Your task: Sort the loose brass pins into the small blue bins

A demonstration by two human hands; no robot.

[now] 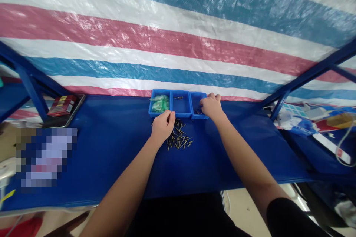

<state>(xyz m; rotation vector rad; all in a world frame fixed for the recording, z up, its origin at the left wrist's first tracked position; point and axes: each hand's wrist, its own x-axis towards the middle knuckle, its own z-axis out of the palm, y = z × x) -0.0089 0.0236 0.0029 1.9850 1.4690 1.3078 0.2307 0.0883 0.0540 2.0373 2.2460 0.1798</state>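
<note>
My left hand [163, 126] is closed at the front edge of the left blue bin [150, 108], beside a loose pile of thin, dark and brass-coloured metal pins [179, 141] on the blue table. Whatever its fingers hold is too small to make out. Small green and clear plastic packets [160, 103] fill that left bin. A few thin pins [178, 97] lie in the middle blue bin [182, 108]. My right hand [211, 105] reaches over the right blue bin [197, 98], fingers bent down inside it near some dark thin pieces [198, 111]. Its fingertips are partly hidden.
A striped plastic sheet [172, 48] hangs behind the blue table [111, 155]. Blue metal frame bars [289, 96] slant up at both sides. A red box [62, 105] lies on a dark tray at left. Plastic bags [297, 122] and a white power strip [330, 148] are at right.
</note>
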